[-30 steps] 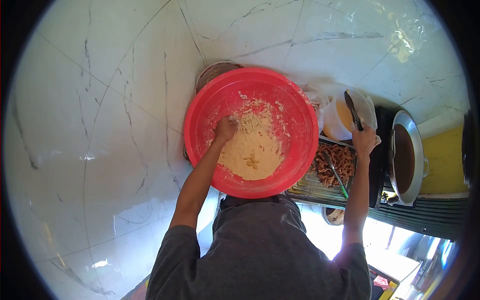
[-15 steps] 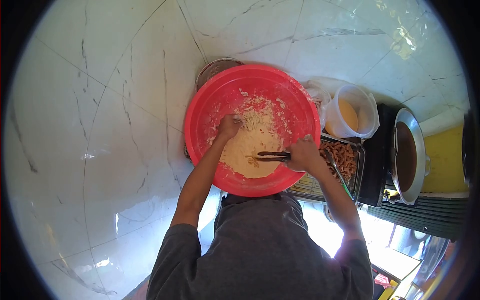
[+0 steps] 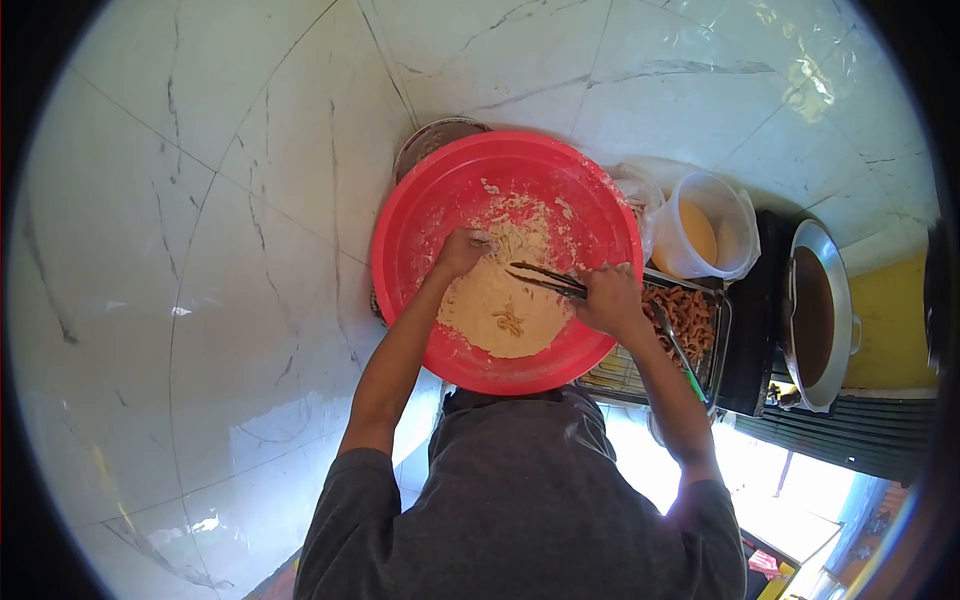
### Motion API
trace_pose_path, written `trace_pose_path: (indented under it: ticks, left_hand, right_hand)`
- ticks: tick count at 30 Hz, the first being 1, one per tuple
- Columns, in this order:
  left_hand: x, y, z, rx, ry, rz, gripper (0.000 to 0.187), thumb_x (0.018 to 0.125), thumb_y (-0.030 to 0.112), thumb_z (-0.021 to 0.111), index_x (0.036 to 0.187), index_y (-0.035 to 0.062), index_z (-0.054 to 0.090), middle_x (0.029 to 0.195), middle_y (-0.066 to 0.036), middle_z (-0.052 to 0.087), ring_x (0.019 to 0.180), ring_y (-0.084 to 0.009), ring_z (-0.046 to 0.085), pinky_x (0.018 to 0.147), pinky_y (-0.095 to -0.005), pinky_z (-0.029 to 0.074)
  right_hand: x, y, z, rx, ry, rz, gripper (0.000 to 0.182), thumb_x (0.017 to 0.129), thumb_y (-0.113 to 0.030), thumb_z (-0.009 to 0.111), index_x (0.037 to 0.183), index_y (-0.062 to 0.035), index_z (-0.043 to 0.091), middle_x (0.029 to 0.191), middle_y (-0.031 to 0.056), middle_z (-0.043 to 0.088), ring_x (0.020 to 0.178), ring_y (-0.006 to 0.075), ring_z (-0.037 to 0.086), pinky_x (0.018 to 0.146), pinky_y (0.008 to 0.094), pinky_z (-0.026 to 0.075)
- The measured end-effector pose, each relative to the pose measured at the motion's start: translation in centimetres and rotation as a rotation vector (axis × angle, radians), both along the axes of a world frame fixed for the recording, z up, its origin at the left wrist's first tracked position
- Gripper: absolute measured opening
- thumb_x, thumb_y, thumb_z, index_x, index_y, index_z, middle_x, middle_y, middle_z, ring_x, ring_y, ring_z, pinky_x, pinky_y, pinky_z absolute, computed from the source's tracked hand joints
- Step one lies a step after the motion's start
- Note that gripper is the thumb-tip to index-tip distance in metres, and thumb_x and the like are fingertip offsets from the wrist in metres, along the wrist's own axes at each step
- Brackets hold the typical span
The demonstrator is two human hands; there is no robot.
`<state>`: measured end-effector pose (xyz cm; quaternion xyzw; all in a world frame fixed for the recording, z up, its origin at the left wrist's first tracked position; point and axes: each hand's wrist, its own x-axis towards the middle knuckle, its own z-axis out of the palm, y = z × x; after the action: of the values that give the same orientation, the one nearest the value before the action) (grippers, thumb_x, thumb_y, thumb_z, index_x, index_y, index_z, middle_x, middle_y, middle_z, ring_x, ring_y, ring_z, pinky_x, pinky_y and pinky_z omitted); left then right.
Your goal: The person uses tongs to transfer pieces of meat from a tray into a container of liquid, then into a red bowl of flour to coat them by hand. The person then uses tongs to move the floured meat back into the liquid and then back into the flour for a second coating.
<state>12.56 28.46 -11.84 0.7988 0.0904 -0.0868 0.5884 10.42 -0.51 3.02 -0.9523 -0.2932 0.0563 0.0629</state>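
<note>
A large red basin (image 3: 408,215) holds a bed of pale flour (image 3: 475,308), with clumps toward its far side. My right hand (image 3: 610,298) grips dark tongs (image 3: 545,278) over the flour, their tips apart with nothing between them. A few battered-looking strips (image 3: 508,322) lie on the flour nearer to me, below the tongs. At the left of the flour is my left hand (image 3: 463,252), fingers curled and dusted white at the tips; whatever they hold, if anything, is hidden.
Right of the basin stands a tray of brown fried strips (image 3: 682,318) with a green-handled utensil (image 3: 690,370) across it. Behind it is a translucent tub (image 3: 735,215) of yellowish liquid. Farther right, a wide metal pan (image 3: 838,330) holds brown liquid. Tiled wall (image 3: 270,180) borders the left and back.
The tongs have lifted away from the strips and swung toward the far side, leaving the strips on the flour. My right hand shifted slightly right; my left hand barely moved.
</note>
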Motion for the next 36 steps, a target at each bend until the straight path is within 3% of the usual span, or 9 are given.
trace_pose_path:
  ticks: [7, 10, 16, 19, 25, 30, 33, 36]
  left_hand:
    - [-0.3, -0.5, 2.2, -0.238, 0.089, -0.039, 0.025, 0.088, 0.011, 0.068, 0.108, -0.0046, 0.068, 0.1, -0.007, 0.07, 0.091, -0.012, 0.064, 0.082, -0.0266, 0.05]
    - [-0.3, -0.4, 2.3, -0.332, 0.103, -0.066, 0.025, 0.09, 0.016, 0.067, 0.108, -0.0008, 0.069, 0.1, -0.005, 0.07, 0.092, -0.0113, 0.063, 0.08, -0.0266, 0.048]
    - [-0.6, -0.2, 3.0, -0.279, 0.178, -0.092, 0.028, 0.091, 0.024, 0.065, 0.112, 0.0068, 0.069, 0.1, 0.001, 0.07, 0.091, -0.0106, 0.063, 0.075, -0.025, 0.045]
    - [-0.1, -0.4, 1.9, -0.273, 0.248, -0.008, 0.026, 0.09, 0.021, 0.063, 0.112, 0.0089, 0.069, 0.101, -0.004, 0.071, 0.091, -0.0131, 0.064, 0.076, -0.0285, 0.046]
    - [0.4, -1.6, -0.6, 0.64, -0.042, -0.004, 0.031, 0.085, 0.012, 0.061, 0.116, 0.0102, 0.067, 0.105, -0.016, 0.068, 0.097, -0.0308, 0.064, 0.087, -0.045, 0.048]
    - [0.7, -3.6, 0.2, 0.805, -0.09, -0.031, 0.044, 0.082, 0.009, 0.061, 0.126, 0.0139, 0.06, 0.121, -0.016, 0.057, 0.114, -0.0325, 0.053, 0.093, -0.0541, 0.043]
    - [1.2, -4.2, -1.0, 0.853, -0.182, -0.078, 0.042, 0.082, 0.011, 0.063, 0.123, 0.0149, 0.062, 0.127, -0.014, 0.053, 0.123, -0.0308, 0.047, 0.099, -0.0548, 0.037]
    - [1.0, -4.4, -1.1, 0.951, -0.283, -0.195, 0.036, 0.081, 0.013, 0.066, 0.117, 0.0147, 0.067, 0.13, -0.013, 0.052, 0.128, -0.029, 0.043, 0.105, -0.0556, 0.029]
  right_hand:
    - [0.1, 0.9, -0.6, 0.026, -0.019, -0.046, 0.035, 0.071, -0.031, 0.073, 0.099, -0.0093, 0.07, 0.078, 0.0153, 0.067, 0.089, 0.0318, 0.064, 0.082, 0.0482, 0.044]
    - [0.2, 0.8, -1.0, 0.035, -0.046, -0.058, 0.035, 0.072, -0.031, 0.072, 0.1, -0.0094, 0.07, 0.079, 0.0152, 0.068, 0.089, 0.0318, 0.064, 0.083, 0.048, 0.044]
    - [0.2, 0.3, -0.8, 0.012, -0.028, -0.058, 0.033, 0.074, -0.032, 0.071, 0.099, -0.0104, 0.07, 0.081, 0.0126, 0.069, 0.089, 0.0304, 0.065, 0.085, 0.0467, 0.043]
    - [0.2, 0.1, -0.7, -0.011, -0.049, -0.068, 0.033, 0.074, -0.032, 0.072, 0.098, -0.0105, 0.071, 0.081, 0.0118, 0.068, 0.088, 0.0297, 0.065, 0.085, 0.046, 0.043]
    - [1.2, -2.0, 1.7, 0.17, -0.23, -0.219, 0.036, 0.074, -0.034, 0.072, 0.102, -0.0109, 0.071, 0.08, 0.0133, 0.067, 0.086, 0.0307, 0.064, 0.083, 0.0471, 0.044]
    - [3.6, -6.4, 4.3, 0.192, -0.458, -0.582, 0.039, 0.076, -0.037, 0.071, 0.106, -0.0123, 0.072, 0.082, 0.0153, 0.068, 0.084, 0.0339, 0.064, 0.082, 0.0493, 0.045]
    - [4.2, -8.6, 6.7, 0.041, -0.417, -0.873, 0.04, 0.076, -0.039, 0.071, 0.106, -0.0109, 0.072, 0.088, 0.017, 0.069, 0.09, 0.0352, 0.066, 0.086, 0.0486, 0.045]
    - [5.2, -11.6, 7.7, 0.005, -0.288, -0.938, 0.041, 0.076, -0.038, 0.069, 0.107, -0.0112, 0.072, 0.098, 0.0179, 0.07, 0.098, 0.0345, 0.066, 0.09, 0.0483, 0.044]
